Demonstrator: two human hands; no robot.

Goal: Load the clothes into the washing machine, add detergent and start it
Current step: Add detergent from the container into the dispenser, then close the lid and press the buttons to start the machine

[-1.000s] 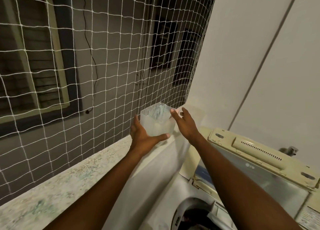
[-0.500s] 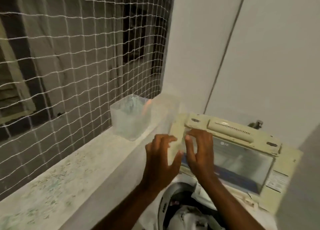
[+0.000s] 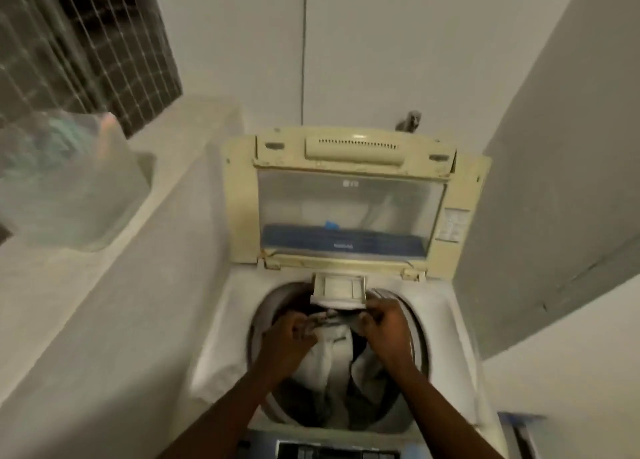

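The clothes (image 3: 329, 358) — pale and dark fabric — fill the open drum of the washing machine (image 3: 221, 320), its lid (image 3: 349, 195) standing upright at 12 o'clock. Both hands are over the drum's far rim, just below the pulled-out detergent drawer (image 3: 338, 291). The left hand (image 3: 291, 337) and right hand (image 3: 384, 327) are curled, apparently pinching something small between them — blur hides what. A clear container (image 3: 69, 188) sits on the ledge (image 3: 166, 167) at 10 o'clock

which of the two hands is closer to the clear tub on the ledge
The left hand; the clear tub sits on the ledge to its side, while the right hand is farther.
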